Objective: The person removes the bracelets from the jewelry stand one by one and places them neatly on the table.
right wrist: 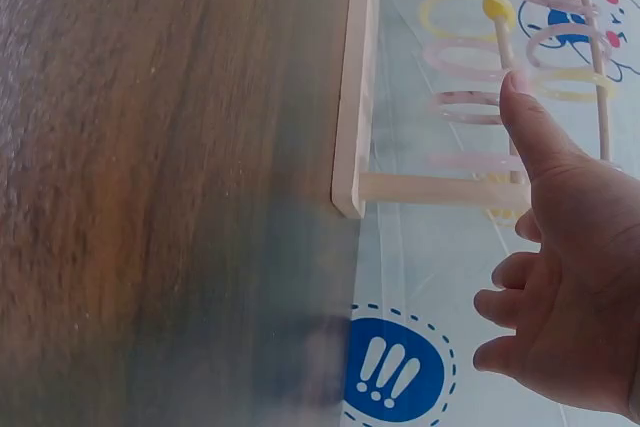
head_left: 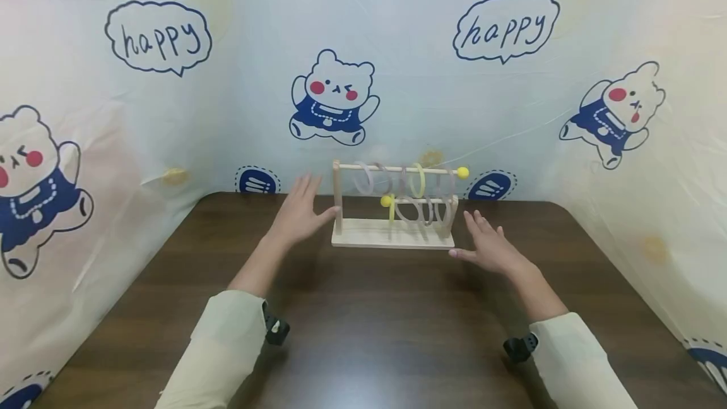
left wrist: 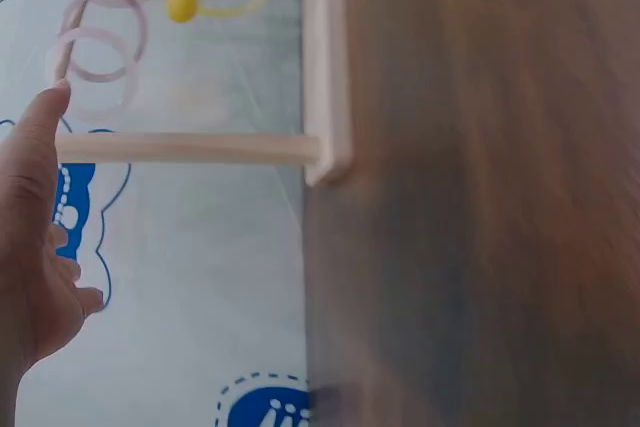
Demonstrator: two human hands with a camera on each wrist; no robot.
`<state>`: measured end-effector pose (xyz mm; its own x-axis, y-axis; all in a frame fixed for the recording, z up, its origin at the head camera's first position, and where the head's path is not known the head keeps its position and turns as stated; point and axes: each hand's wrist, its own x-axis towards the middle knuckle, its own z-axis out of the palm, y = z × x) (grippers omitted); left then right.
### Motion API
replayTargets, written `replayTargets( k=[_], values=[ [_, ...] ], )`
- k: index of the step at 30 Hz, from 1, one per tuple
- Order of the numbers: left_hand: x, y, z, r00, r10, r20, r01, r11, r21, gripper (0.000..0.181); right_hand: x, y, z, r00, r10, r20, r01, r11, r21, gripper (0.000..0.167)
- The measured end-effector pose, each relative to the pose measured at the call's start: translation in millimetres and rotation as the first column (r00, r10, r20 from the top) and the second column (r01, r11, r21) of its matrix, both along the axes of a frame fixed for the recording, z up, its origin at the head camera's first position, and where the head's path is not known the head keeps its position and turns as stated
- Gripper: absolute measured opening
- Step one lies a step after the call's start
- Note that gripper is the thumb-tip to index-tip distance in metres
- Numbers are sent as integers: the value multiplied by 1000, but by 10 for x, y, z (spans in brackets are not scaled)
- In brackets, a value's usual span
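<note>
Head view: rack (head_left: 392,233) w/ rings (head_left: 423,180) sat just R of frame ctr, long axis L–R, betw. left hand (head_left: 298,210) & right hand (head_left: 491,245), both spread near its ends; contact, nearer hand unclear.

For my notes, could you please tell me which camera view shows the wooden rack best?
The head view, because the wooden rack appears there from end to end. The wrist views crop it: the left shows one end post, the right the other.

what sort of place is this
Maybe a makeshift recording corner: printed sheeting hangs along three sides of a brown table, and dark wrist-worn devices are in view.
</note>
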<state>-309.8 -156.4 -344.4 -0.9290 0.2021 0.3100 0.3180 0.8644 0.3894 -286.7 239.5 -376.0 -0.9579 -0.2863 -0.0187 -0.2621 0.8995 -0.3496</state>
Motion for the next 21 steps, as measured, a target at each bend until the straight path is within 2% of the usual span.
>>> replayTargets(
  k=[2,4,7,10,12,15,21],
  values=[
    [-33,43,63,1000,-4,-2,4,997,80,93,-5,-11,-6,1000,3,3,-3,1000,3,101],
    [-64,94,137,1000,-7,17,4,984,176,95,-9,-27,-8,1000,5,7,-5,1000,-2,101],
    [-103,171,263,999,-23,42,8,943,333,92,-17,-49,-10,1000,12,8,-12,1000,-8,102],
    [-158,246,387,999,-23,43,1,893,449,85,-20,-64,-15,1000,24,3,-24,1000,-19,104],
    [-197,281,451,999,-16,49,-10,869,494,80,-20,-78,-23,1000,26,5,-26,999,-22,107],
    [-271,310,501,998,-6,62,-28,847,531,73,-20,-101,-37,1000,26,15,-26,999,-23,107],
    [-391,304,457,996,-57,65,9,812,583,56,-17,-147,-55,999,36,19,-36,999,-34,105]
  ],
)
